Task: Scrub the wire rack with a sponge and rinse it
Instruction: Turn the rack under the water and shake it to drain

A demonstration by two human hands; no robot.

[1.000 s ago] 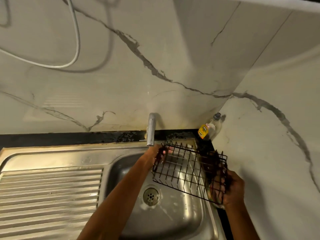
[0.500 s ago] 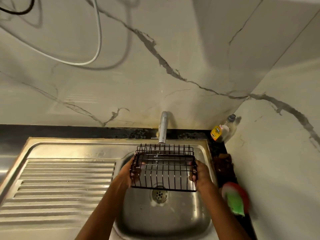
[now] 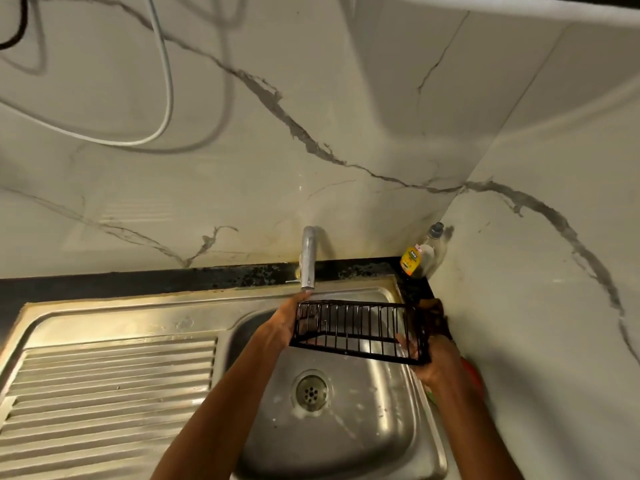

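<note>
1. Steel sink (image 3: 398, 427) with ribbed drainboard (image 3: 104, 393), set in dark bench (image 3: 138, 280); marble-veined wall behind.
2. Tap (image 3: 308, 259) at back, soap bottle (image 3: 417, 256) in corner, white cable (image 3: 166, 81) on wall.
3. Wire rack (image 3: 360, 332) tilted over basin, just under the tap.
4. Left hand (image 3: 285, 323) and right hand (image 3: 434, 362) each closed around one rack end.

I see a black coated wire rack (image 3: 356, 330), glossy, over a scuffed brushed-steel sink (image 3: 381, 427); far wall (image 3: 311, 98) is smooth veined marble.
</note>
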